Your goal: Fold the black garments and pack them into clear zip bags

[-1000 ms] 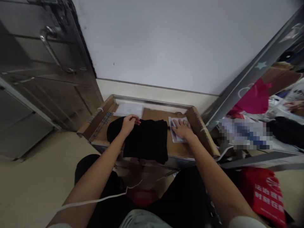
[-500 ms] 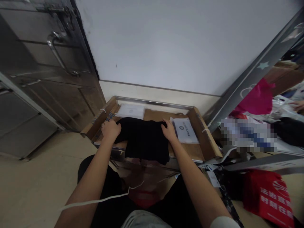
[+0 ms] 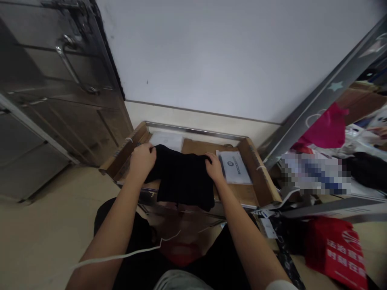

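A black cloth [image 3: 184,177] lies over the front of a shallow cardboard-lined tray [image 3: 266,179], its lower edge hanging past the tray's front. At the cloth's upper left, my left hand [image 3: 143,159] has its fingers closed on the fabric. My right hand [image 3: 214,166] grips the cloth's right edge with bent fingers. A white printed packet [image 3: 234,167] is just right of my right hand in the tray. Another white packet [image 3: 167,141] rests behind the cloth at the back left.
A metal door [image 3: 60,88] stands at the left. To the right are a pink bag [image 3: 328,129], a cluttered table and, lower down, a red bag [image 3: 337,251]. A white cord [image 3: 130,254] crosses over my left forearm.
My left hand has moved slightly up and to the right, with its fingers now more closed on the cloth. My right hand stays at the right edge. The view has shifted slightly.
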`<act>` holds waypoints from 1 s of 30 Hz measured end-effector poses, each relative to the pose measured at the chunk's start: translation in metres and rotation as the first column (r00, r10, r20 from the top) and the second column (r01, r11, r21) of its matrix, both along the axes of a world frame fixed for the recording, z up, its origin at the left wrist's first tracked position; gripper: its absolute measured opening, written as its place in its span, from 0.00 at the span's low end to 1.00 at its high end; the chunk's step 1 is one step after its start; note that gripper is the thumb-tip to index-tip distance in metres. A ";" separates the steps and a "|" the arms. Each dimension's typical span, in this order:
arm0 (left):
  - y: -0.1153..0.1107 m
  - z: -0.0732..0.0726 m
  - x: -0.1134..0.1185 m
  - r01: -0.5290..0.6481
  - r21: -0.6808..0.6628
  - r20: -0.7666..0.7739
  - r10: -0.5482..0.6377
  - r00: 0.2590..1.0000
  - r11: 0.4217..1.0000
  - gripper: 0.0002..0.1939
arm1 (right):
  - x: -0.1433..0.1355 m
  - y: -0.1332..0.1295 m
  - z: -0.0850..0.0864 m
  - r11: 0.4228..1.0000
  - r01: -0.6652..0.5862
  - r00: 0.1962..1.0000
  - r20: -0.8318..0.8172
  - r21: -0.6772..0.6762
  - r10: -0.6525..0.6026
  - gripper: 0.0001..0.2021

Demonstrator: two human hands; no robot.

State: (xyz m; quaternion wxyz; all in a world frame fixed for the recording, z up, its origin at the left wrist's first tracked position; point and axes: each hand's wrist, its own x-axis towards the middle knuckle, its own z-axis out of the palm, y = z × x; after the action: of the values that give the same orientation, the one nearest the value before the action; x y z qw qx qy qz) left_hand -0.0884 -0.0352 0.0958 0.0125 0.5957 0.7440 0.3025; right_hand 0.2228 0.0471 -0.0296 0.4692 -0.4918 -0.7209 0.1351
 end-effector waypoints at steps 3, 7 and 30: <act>-0.003 0.002 0.029 0.291 0.086 0.019 -0.294 0.956 0.953 0.12 | 0.000 0.001 -0.002 1.000 0.022 1.000 -0.022 -0.019 -0.022 0.21; -0.007 -0.014 0.065 0.517 0.048 0.147 -0.518 0.843 0.855 0.09 | 0.000 0.001 -0.003 0.998 0.053 0.998 -0.031 -0.033 -0.054 0.20; 0.101 -0.059 0.041 0.390 -0.027 0.500 -0.325 0.803 0.921 0.19 | -0.001 -0.001 -0.001 0.998 0.040 0.998 -0.038 -0.048 -0.042 0.24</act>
State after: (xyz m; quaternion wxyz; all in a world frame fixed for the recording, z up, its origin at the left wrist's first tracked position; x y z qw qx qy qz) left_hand -0.0473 0.0654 0.0365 0.2941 0.6277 0.6087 0.3860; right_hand 0.2221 0.0463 -0.0305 0.4741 -0.5146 -0.6980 0.1521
